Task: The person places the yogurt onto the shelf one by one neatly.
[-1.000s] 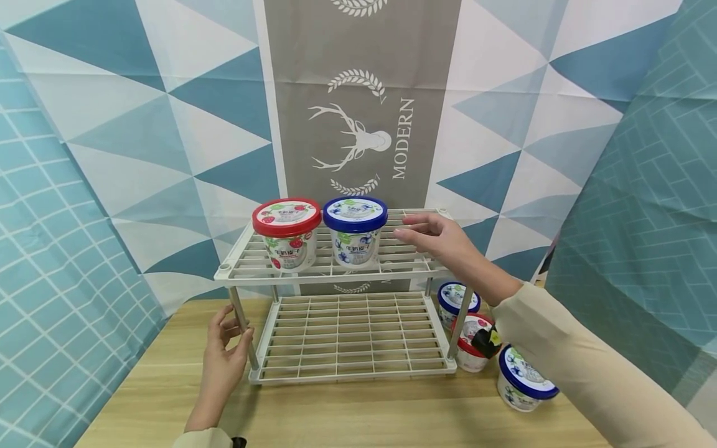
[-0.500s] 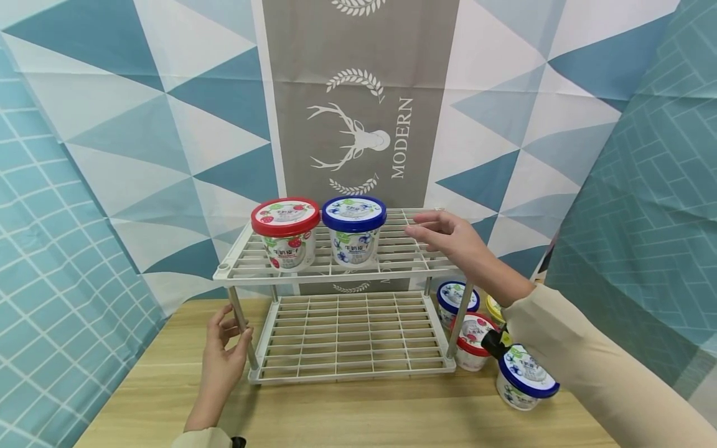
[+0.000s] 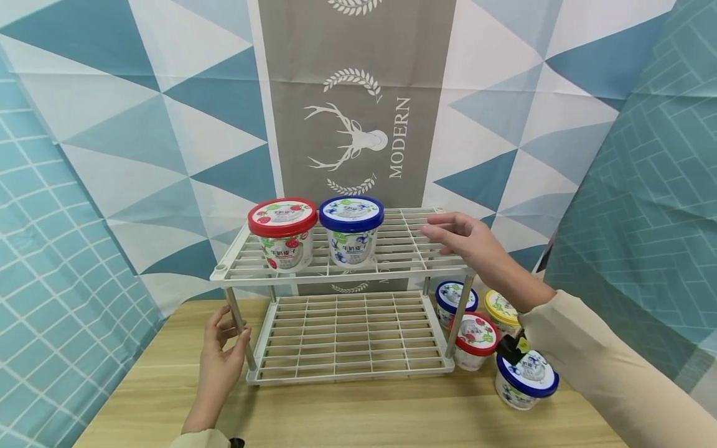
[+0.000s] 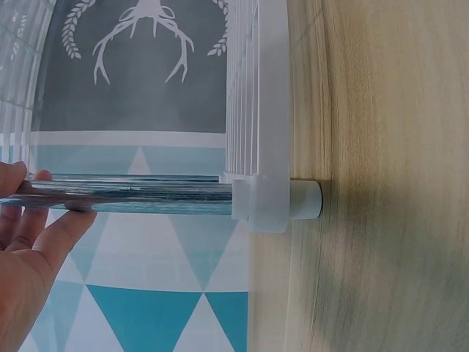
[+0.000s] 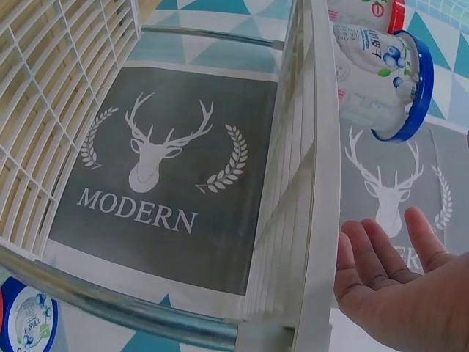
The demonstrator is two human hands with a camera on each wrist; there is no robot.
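Note:
A two-tier white rack (image 3: 358, 275) stands on the wooden table. My left hand (image 3: 221, 361) holds its front left metal post (image 4: 154, 194), thumb on one side and fingers on the other. On the upper shelf, a red-lidded tub (image 3: 284, 250) with strawberry pictures sits at the left, and a blue-lidded tub (image 3: 351, 247) with blueberry pictures stands beside it. My right hand (image 3: 467, 241) is over the right end of the upper shelf, fingers loosely bent and nothing in them. A gap separates it from the blue-lidded tub, as the right wrist view also shows.
Right of the rack on the table (image 3: 358, 417) stand more tubs: a blue-lidded one (image 3: 456, 296) behind, a red-lidded one (image 3: 475, 336) by the right post, a yellow-lidded one (image 3: 501, 309), and another blue-lidded one (image 3: 521, 392) in front. Patterned cloth (image 3: 358, 62) hangs behind.
My right hand has drawn away to the right from the blue-lidded tub, and the yellow-lidded tub has come into view from behind the sleeve. My left hand stays on the post.

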